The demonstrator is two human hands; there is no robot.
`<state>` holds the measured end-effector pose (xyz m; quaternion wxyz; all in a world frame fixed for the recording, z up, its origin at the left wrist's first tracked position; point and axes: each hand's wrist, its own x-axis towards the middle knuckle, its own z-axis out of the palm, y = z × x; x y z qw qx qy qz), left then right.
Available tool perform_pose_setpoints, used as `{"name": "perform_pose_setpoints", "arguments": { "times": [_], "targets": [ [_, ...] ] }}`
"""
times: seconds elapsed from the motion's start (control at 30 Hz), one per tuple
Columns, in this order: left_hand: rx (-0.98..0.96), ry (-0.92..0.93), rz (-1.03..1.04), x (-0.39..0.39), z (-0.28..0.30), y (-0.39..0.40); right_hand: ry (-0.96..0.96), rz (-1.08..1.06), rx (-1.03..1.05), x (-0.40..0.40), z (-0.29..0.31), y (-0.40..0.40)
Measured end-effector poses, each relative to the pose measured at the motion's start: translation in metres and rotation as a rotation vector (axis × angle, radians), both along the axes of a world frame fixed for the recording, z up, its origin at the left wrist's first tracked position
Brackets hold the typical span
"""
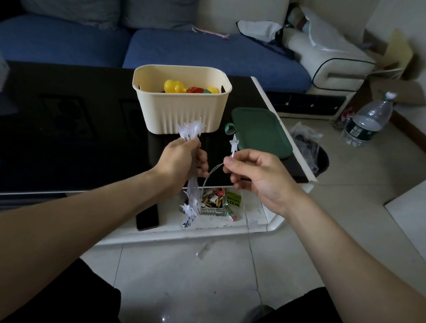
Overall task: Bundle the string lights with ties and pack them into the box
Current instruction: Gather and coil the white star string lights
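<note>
From the head view, the left hand point(180, 159) is curled round a gathered bunch of lights point(190, 131), its fingers clamped on the wires so that a cluster of clear star tips sticks up above the fist and more loops and stars hang below it toward the near table point(60, 128) edge. The right hand point(255, 173) pinches one star point(233, 145) by its stem between thumb and forefinger, the other fingers loosely curled; a thin wire arcs from it leftward to the bunch, and a loose tail trails down toward the floor on the right. The cream box point(182, 115) stands just beyond both hands, toys inside, with a green lid point(260, 131) lying flat to its right. The lights look very light and limp: thin wire that will spring and tangle, and small stiff plastic stars that could snag or snap. They are probably best held at the wire just under each star, and the bunch by its middle, where a tie could go; no tie is visible.
</note>
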<state>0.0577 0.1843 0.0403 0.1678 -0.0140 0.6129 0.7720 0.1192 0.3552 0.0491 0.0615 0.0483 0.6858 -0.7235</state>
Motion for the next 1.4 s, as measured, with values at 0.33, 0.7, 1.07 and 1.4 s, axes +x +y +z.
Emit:
{"name": "perform_pose_setpoints", "arguments": {
  "times": [0.33,0.7,1.07,1.4],
  "targets": [
    [-0.07,-0.032,-0.258,0.02,-0.01,0.015,0.072,-0.185,0.059,-0.002,-0.013,-0.022],
    [-0.098,-0.107,-0.218,0.022,-0.01,0.017,0.169,-0.281,0.252,-0.004,-0.024,-0.034],
    [-0.167,-0.069,-0.294,0.023,-0.01,0.018,0.224,-0.392,0.399,-0.003,-0.025,-0.038],
    [-0.31,0.036,-0.066,0.021,-0.023,0.019,0.24,-0.116,0.566,-0.002,-0.019,-0.033]
  ]
}}
